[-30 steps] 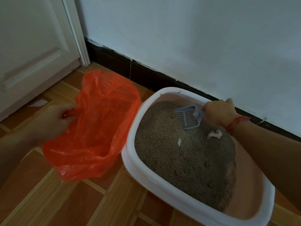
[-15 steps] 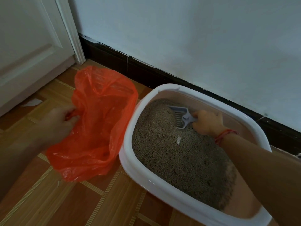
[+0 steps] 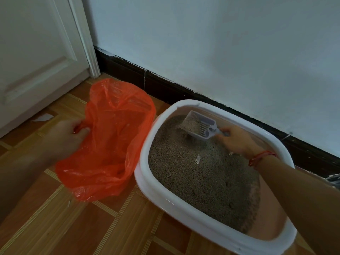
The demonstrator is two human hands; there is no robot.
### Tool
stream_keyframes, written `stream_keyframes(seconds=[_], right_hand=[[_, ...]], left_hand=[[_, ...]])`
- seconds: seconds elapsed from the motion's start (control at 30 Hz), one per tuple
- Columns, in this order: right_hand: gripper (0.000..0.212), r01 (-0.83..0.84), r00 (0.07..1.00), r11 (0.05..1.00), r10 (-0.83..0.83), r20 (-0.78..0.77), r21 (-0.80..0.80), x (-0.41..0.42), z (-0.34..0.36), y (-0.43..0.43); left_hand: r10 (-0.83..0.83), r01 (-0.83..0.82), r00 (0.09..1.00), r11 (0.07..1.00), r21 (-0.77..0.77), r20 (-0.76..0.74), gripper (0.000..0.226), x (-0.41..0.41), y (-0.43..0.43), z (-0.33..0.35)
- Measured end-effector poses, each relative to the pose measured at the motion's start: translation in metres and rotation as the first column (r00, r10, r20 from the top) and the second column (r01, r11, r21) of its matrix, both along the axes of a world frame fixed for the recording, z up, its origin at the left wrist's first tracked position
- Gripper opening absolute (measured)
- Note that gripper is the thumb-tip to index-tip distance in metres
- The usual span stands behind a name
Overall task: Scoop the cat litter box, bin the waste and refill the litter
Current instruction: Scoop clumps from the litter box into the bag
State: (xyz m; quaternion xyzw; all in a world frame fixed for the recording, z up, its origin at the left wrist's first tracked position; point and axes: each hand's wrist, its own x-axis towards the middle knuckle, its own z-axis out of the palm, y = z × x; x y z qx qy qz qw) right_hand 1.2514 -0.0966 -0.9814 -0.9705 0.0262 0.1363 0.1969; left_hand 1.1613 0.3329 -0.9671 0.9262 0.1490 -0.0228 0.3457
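Litter box point(image 3: 142, 162), white-rimmed, sits on the tiled floor point(image 3: 92, 227) against the dark skirting point(image 3: 165, 89), with an orange plastic bag point(image 3: 114, 144) just beside its left edge. Grey-brown litter point(image 3: 202, 177) covers most of the tray, thinning to bare pink base at the near-right corner. Towards the far-left corner the right hand point(image 3: 237, 140) has its fingers curled round the handle of a pale slotted scoop point(image 3: 197, 124), which holds a heap of granules in its front half; whether its underside touches the litter or clears it I cannot tell. The left hand point(image 3: 68, 138) pinches a bunch of the bag's rim, pulling the mouth open towards the box. The step in hand looks like lifting a scoopful for the bag. To do it well, level the scoop and shake it gently over the tray so loose clean granules fall through the slots and only clumps stay; then carry it low across the left rim, the short way, and tip it deep inside the bag, not at its lip. The bag's mouth is floppy and sags inward, so the left hand should lift and spread it wider first. A small pale scrap point(image 3: 197, 159) lying mid-tray can wait for another pass.
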Motion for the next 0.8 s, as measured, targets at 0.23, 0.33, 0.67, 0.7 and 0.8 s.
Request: stream_keyframes(seconds=[0.23, 0.33, 0.67, 0.7, 0.8], right_hand=[[0.036, -0.048, 0.997, 0.998, 0.051, 0.063, -0.045, -0.003, 0.018, 0.002], [0.035, -0.084, 0.993, 0.996, 0.086, 0.081, -0.032, -0.005, 0.023, 0.005], [0.037, -0.064, 0.994, 0.997, 0.067, 0.088, -0.038, -0.011, 0.014, 0.005], [0.037, -0.064, 0.993, 0.996, 0.069, 0.096, -0.055, -0.012, 0.014, 0.006], [0.029, -0.094, 0.991, 0.993, 0.101, 0.09, -0.077, -0.016, 0.015, 0.011]], left_hand=[[0.023, -0.026, 0.998, 0.998, 0.058, 0.055, 0.02, -0.004, -0.003, 0.003], [0.007, -0.011, 0.998, 0.998, 0.063, 0.062, 0.021, -0.006, -0.005, 0.005], [0.002, -0.01, 0.991, 0.998, 0.056, 0.133, 0.018, -0.007, -0.005, 0.01], [-0.001, -0.007, 0.991, 0.998, 0.055, 0.135, 0.018, -0.007, -0.005, 0.01], [-0.006, 0.0, 0.992, 0.999, 0.048, 0.122, 0.017, -0.007, -0.004, 0.009]])
